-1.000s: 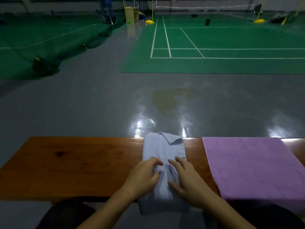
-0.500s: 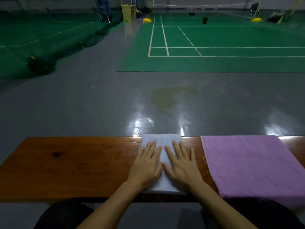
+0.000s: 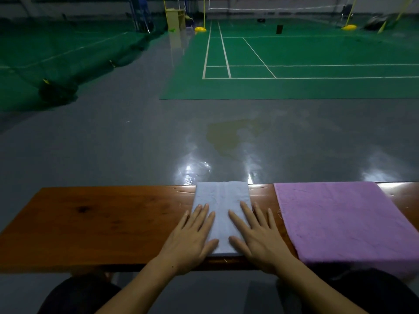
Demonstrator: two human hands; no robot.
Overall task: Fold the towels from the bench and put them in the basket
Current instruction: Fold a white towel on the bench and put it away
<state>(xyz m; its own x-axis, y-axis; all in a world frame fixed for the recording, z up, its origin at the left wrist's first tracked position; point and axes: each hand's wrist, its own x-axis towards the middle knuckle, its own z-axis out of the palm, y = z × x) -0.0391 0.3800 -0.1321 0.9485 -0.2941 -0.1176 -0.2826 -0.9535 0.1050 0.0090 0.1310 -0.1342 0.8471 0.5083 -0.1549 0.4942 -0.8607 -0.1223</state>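
The pale blue towel (image 3: pixel 223 214) lies folded into a narrow strip across the middle of the wooden bench (image 3: pixel 102 223), reaching from the far edge to the near edge, with a raised seam down its length; I judge this towel's fold to be at the pressing-flat step. My left hand (image 3: pixel 192 239) lies palm down on its left side, fingers straight and spread, the outer ones over the edge onto the wood; my right hand (image 3: pixel 256 234) mirrors it on the right side, fingers likewise flat and splayed, gripping nothing. Just right of the blue towel, apart from it, a purple towel (image 3: pixel 340 220) lies spread open and unfolded, its near edge hanging over the bench's near edge. I see no basket in this view, so I cannot tell where it stands. The next move, as I judge it, calls for pinching one short end of the blue strip and folding it over, or lifting the piece whole; soft cloth may spring open unless held by both sides; the purple towel is not yet begun.
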